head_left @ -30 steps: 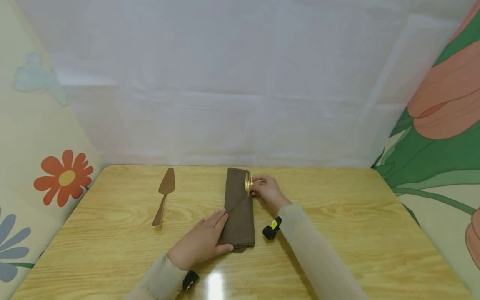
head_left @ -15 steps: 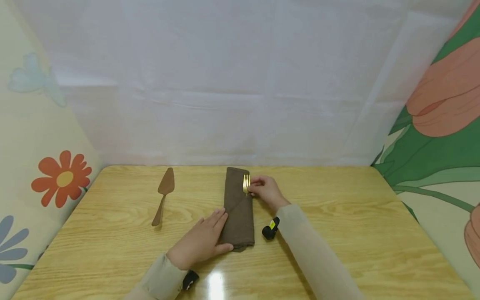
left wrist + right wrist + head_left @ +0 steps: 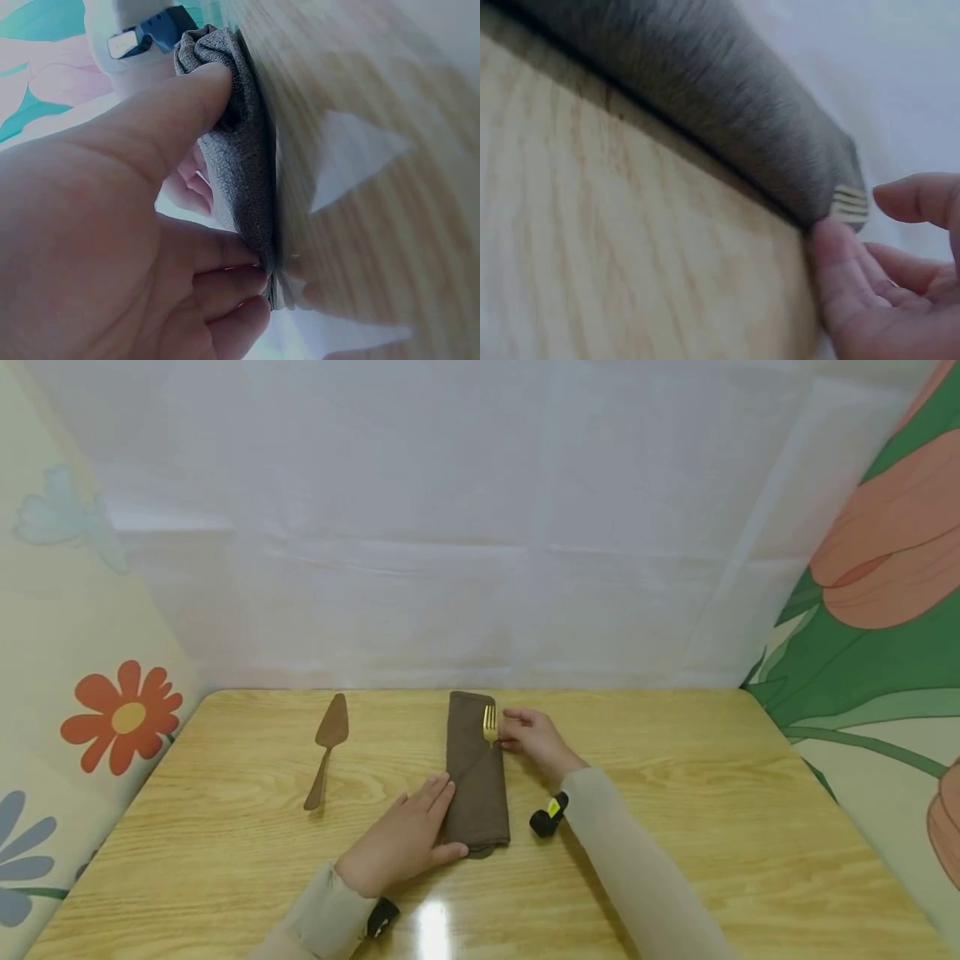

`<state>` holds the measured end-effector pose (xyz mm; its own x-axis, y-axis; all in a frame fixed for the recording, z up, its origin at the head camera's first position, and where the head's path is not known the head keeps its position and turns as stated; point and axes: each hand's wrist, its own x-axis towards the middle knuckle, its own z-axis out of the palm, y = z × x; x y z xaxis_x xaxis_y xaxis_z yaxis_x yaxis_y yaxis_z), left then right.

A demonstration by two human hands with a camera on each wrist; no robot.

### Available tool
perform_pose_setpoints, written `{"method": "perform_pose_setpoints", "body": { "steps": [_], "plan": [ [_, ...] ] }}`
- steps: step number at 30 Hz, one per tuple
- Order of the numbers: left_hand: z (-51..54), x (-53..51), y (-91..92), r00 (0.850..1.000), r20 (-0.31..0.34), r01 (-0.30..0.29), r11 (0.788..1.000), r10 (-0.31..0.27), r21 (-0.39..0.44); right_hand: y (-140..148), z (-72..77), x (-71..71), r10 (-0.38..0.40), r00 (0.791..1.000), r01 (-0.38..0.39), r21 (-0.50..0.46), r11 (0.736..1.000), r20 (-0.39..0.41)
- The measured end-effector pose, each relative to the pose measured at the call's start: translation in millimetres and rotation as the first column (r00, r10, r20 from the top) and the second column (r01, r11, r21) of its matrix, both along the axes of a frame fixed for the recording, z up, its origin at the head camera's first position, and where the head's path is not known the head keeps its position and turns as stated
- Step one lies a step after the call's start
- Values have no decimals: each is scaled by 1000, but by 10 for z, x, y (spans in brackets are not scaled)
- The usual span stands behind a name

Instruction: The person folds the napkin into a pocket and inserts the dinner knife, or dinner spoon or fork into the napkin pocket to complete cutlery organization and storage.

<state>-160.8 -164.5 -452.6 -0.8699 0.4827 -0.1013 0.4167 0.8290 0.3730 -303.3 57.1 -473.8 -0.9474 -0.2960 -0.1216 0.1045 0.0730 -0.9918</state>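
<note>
A folded brown cloth napkin [image 3: 477, 793] lies lengthwise on the table, a slanted fold across its front. The tines of a gold fork [image 3: 490, 722] show above that fold near the right edge; its handle is hidden by the cloth. My left hand [image 3: 401, 847] rests along the napkin's left side, fingers extended. In the left wrist view the thumb [image 3: 202, 94] lies against the layered near end. Beside the fork, my right hand [image 3: 536, 743] has a digit at the napkin's right edge. In the right wrist view its index finger [image 3: 922, 196] stands apart from the tines.
A copper-coloured cake server [image 3: 330, 743] lies on the left of the wooden table [image 3: 675, 760], blade pointing away. A white cloth backdrop [image 3: 465, 527] hangs behind the table. Flower-patterned panels flank both sides. Each wrist carries a small black camera [image 3: 549, 815].
The fork has turned flatter onto the napkin and shifted slightly left. My right fingers have loosened from it and drawn a little to the right. The left hand stays in place.
</note>
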Motion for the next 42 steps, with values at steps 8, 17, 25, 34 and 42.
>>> {"method": "perform_pose_setpoints", "body": {
  "steps": [8, 17, 25, 34, 42],
  "plan": [
    [2, -1, 17, 1000, 7, -11, 1000, 11, 3, 237, 288, 249, 290, 939, -178, 464, 868, -183],
    [9, 11, 7, 1000, 0, -4, 1000, 4, 6, 341, 445, 738, 595, 758, -67, 875, 479, -267],
    [13, 9, 12, 1000, -10, 1, 1000, -1, -1, 276, 440, 1012, 638, 738, -46, 928, 370, -218],
    [7, 19, 17, 1000, -27, -7, 1000, 6, -21, 234, 397, 1139, 645, 752, -105, 941, 321, -136],
    [7, 28, 17, 1000, -28, -9, 1000, 9, -18, 209, 422, 1186, 641, 761, -138, 943, 304, -96]
  ]
}}
